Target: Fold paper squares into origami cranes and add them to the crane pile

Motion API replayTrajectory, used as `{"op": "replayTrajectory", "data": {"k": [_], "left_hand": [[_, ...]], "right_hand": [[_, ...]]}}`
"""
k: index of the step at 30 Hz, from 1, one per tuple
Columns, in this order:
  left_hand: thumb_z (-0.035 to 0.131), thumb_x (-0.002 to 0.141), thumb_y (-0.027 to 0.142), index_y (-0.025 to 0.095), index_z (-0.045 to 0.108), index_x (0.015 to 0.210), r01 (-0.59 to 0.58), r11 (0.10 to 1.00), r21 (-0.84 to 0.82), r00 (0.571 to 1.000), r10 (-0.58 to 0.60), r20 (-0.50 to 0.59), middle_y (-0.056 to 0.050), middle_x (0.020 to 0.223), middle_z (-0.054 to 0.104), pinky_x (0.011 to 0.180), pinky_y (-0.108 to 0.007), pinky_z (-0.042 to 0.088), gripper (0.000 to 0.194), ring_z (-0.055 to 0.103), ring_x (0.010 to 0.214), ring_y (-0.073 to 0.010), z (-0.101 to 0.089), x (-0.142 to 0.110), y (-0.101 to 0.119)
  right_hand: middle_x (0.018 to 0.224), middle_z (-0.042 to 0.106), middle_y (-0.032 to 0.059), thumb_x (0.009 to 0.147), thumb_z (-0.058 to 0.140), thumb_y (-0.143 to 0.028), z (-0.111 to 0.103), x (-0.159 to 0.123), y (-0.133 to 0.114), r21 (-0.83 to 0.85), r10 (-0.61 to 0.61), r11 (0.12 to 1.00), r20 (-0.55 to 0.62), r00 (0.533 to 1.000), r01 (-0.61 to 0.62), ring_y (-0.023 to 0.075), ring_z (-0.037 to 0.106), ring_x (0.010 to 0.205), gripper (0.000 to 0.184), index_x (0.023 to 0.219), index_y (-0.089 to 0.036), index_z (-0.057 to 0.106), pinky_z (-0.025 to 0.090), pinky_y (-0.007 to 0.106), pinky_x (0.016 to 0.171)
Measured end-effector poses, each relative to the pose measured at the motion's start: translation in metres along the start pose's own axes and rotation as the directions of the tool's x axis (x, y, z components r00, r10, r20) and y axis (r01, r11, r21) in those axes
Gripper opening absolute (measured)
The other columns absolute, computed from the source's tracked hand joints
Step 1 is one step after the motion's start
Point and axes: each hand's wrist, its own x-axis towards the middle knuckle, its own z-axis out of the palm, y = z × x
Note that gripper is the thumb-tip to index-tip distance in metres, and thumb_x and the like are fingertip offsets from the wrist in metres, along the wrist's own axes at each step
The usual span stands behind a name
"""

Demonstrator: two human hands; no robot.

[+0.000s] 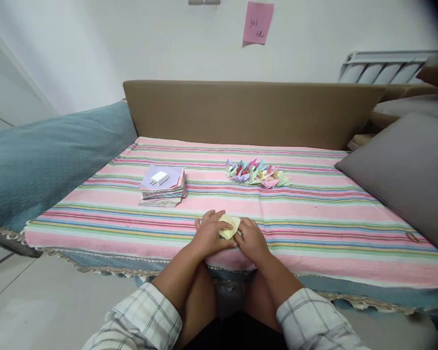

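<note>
White cloth with a dark check covers both forearms nearest the camera, the sleeves (151, 309) pushed back above the person's bare wrists. Beyond them, at the front part of the striped cover (306, 214), the left hand (209, 236) and the right hand (253, 241) meet around a pale yellow paper (229, 226), which lies between them. The left hand has hold of its left side, one finger laid across the top, the thumb stretched along the near edge and the other fingers loosely spread past it; the right hand's fingers are bent in close on the right edge, though their tips are partly hidden. The step in hand appears to be folding: the paper already looks small and layered. As a judgement, the next move calls for one hand steadying the layers while the other lines up an edge and presses the crease. Farther off to the left, a white charger (159, 178) rests on a stack of paper sheets (163, 194); to the right and slightly beyond, many-coloured folded paper pieces (255, 173) lie clustered. Behind runs a brown backrest (248, 112), and on the wall hangs a pink note (258, 23).
</note>
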Motion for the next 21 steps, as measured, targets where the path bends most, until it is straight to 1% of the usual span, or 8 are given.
{"op": "replayTrajectory", "data": {"k": [3,5,9,12,16,19,21], "left_hand": [[0.074,0.059,0.052,0.034,0.067,0.099,-0.018,1.0,-0.001,1.0,0.018,-0.026,-0.001,0.139,0.044,0.1,-0.059,0.022,0.045,0.028,0.129,-0.0352,-0.003,0.0009,0.0022],[0.072,0.062,0.051,0.033,0.066,0.101,-0.025,1.0,0.013,0.999,0.026,-0.035,-0.001,0.138,0.045,0.099,-0.059,0.024,0.043,0.03,0.127,-0.0351,-0.0035,0.0012,0.0023],[0.069,0.066,0.052,0.032,0.065,0.105,-0.058,0.997,0.041,0.997,0.06,-0.047,-0.002,0.138,0.045,0.099,-0.058,0.025,0.043,0.035,0.124,-0.0338,-0.0018,0.001,0.0001],[0.067,0.067,0.054,0.032,0.063,0.11,-0.071,0.995,0.064,0.995,0.075,-0.06,-0.004,0.139,0.044,0.099,-0.057,0.024,0.048,0.035,0.124,-0.0332,0.0004,0.0003,-0.0017],[0.065,0.068,0.055,0.032,0.058,0.116,-0.073,0.994,0.084,0.994,0.078,-0.07,-0.005,0.137,0.046,0.099,-0.059,0.024,0.054,0.036,0.123,-0.0331,0.0029,-0.0003,-0.0025],[0.066,0.069,0.052,0.031,0.059,0.115,-0.082,0.992,0.095,0.991,0.091,-0.094,-0.005,0.133,0.05,0.1,-0.056,0.024,0.051,0.038,0.122,-0.0314,0.0039,0.0006,-0.0023],[0.067,0.07,0.049,0.029,0.06,0.114,-0.097,0.99,0.106,0.988,0.109,-0.105,-0.006,0.131,0.053,0.102,-0.055,0.023,0.049,0.039,0.121,-0.0304,0.0041,0.0015,-0.0018]], "right_hand": [[0.096,0.06,0.0064,0.075,0.052,-0.016,0.0001,-0.0013,0.0014,0.071,0.033,0.997,-0.08,0.996,-0.027,0.0215,0.051,0.092,0.023,0.096,-0.019,0.061,0.04,0.032,0.081],[0.094,0.06,0.0066,0.074,0.053,-0.016,-0.0001,-0.0018,0.0022,0.099,0.051,0.994,-0.106,0.993,-0.04,0.022,0.051,0.091,0.022,0.094,-0.018,0.061,0.041,0.033,0.081],[0.09,0.06,0.0059,0.076,0.049,-0.014,-0.0002,-0.0015,0.0022,0.054,-0.001,0.999,-0.055,0.998,0.004,0.0215,0.051,0.089,0.02,0.089,-0.019,0.063,0.041,0.033,0.079],[0.088,0.06,0.0055,0.077,0.047,-0.013,-0.0002,-0.0013,0.0013,0.016,-0.025,1.0,-0.038,0.999,0.025,0.021,0.051,0.087,0.018,0.084,-0.019,0.063,0.04,0.033,0.08],[0.091,0.061,0.0057,0.078,0.048,-0.017,0.0,-0.0015,0.0013,0.065,-0.003,0.998,-0.067,0.998,0.007,0.0211,0.051,0.089,0.016,0.086,-0.019,0.062,0.039,0.033,0.081],[0.089,0.062,0.0055,0.079,0.048,-0.019,-0.0002,-0.0011,0.0021,0.117,0.024,0.993,-0.079,0.997,-0.015,0.0213,0.052,0.088,0.015,0.088,-0.019,0.06,0.04,0.034,0.08],[0.084,0.062,0.0055,0.081,0.045,-0.022,-0.0009,-0.0008,0.0025,0.137,0.049,0.99,-0.074,0.996,-0.039,0.0214,0.053,0.083,0.014,0.084,-0.019,0.059,0.04,0.034,0.076]]}}
